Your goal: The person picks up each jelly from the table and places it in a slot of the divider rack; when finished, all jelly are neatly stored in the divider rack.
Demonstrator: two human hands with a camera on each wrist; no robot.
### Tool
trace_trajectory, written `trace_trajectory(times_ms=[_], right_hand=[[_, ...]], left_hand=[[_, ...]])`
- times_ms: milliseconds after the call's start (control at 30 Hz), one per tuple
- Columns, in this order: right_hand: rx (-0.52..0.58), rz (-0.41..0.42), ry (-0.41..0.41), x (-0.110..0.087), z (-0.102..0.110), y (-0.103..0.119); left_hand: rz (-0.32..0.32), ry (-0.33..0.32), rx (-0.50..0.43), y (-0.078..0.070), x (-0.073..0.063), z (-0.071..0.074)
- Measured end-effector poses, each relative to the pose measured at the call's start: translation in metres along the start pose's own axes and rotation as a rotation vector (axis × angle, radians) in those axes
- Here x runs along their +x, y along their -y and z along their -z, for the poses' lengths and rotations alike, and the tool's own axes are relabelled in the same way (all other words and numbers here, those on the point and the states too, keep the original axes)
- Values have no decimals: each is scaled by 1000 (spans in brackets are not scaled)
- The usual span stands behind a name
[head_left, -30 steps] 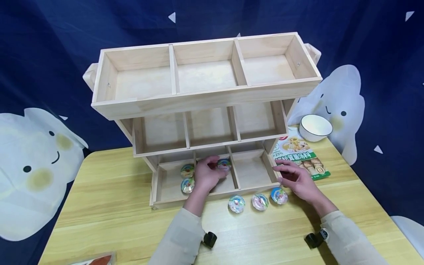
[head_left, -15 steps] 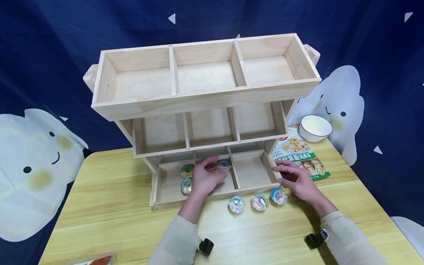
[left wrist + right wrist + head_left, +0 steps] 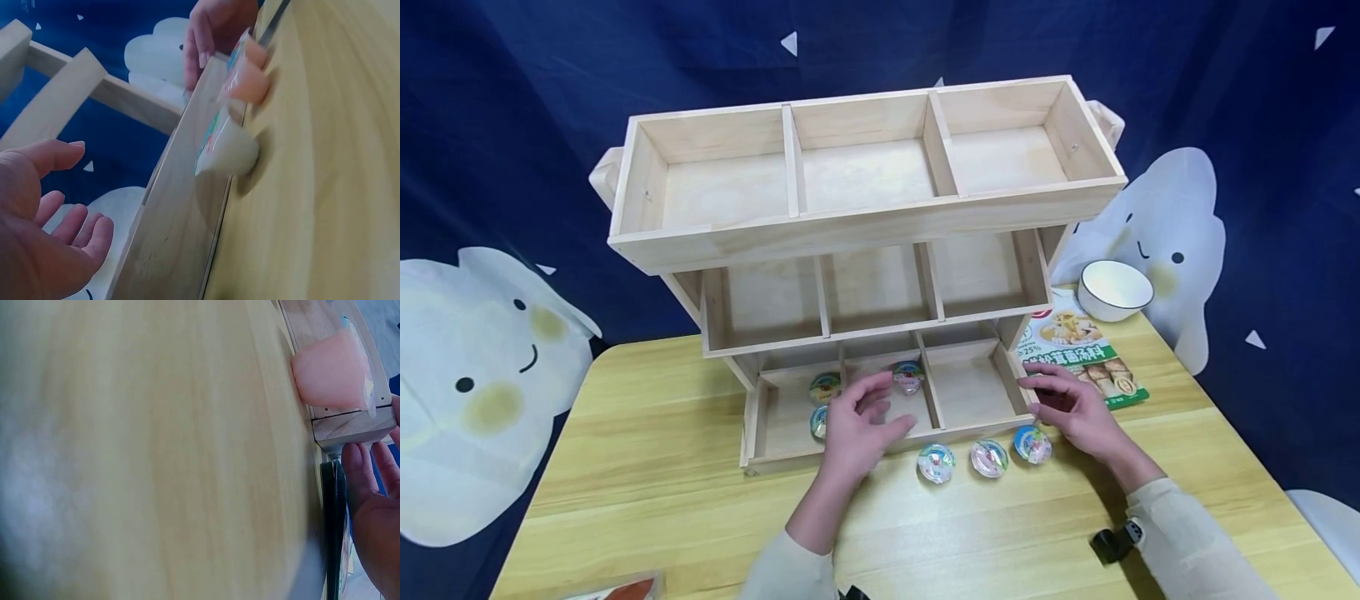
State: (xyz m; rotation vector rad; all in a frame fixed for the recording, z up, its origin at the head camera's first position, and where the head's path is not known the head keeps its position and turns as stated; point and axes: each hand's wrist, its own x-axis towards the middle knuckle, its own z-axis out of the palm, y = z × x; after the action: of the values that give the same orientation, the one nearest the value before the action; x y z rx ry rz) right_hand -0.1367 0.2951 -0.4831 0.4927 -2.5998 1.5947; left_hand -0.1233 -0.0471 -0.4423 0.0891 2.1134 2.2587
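Note:
My left hand (image 3: 859,423) hovers over the front of the bottom wooden tray (image 3: 775,463), fingers loosely bent and nothing in its grasp. Just beyond its fingertips, a jelly cup (image 3: 908,377) sits in the middle compartment. Two more, a yellowish jelly cup (image 3: 825,387) and a partly covered jelly cup (image 3: 817,423), lie in the left compartment. My right hand (image 3: 1075,408) touches the tray's right front corner with relaxed fingers. On the table before the tray are a white jelly cup (image 3: 231,150), a pinkish jelly cup (image 3: 988,458) and a blue-lidded jelly cup (image 3: 1032,444).
The tray is the lowest tier of a wooden rack; the middle tier (image 3: 880,327) and top tier (image 3: 865,218) overhang it. A green food packet (image 3: 1101,367) and a white bowl (image 3: 1115,290) stand to the right. Another packet (image 3: 625,590) lies at the front left.
My left hand has let go of the jelly cup in the middle compartment and drawn back toward me. The right hand has stayed in place.

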Motion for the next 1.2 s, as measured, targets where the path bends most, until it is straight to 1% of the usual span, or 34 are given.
trace_trajectory(times_ms=[100, 200, 467, 567, 633, 700, 833, 933, 1200], right_hand=[[2, 9, 2, 0, 0, 0], [7, 16, 1, 0, 0, 1], [0, 32, 0, 0, 0, -1], [-4, 33, 1, 1, 0, 0], [-1, 31, 0, 1, 0, 0], [0, 30, -1, 1, 0, -1], [-4, 31, -3, 0, 0, -2], [-4, 26, -3, 0, 0, -1], [-10, -6, 5, -1, 1, -3]], left_hand=[[6, 9, -1, -1, -11, -1], [-1, 17, -6, -1, -21, -2], [-38, 54, -33, 3, -44, -3], [-29, 65, -39, 7, -52, -3], [-7, 69, -36, 10, -57, -4], [28, 69, -30, 13, -61, -4], [85, 62, -20, 19, -65, -6], [99, 64, -11, 25, -66, -7], [79, 66, 14, 41, -64, -16]])
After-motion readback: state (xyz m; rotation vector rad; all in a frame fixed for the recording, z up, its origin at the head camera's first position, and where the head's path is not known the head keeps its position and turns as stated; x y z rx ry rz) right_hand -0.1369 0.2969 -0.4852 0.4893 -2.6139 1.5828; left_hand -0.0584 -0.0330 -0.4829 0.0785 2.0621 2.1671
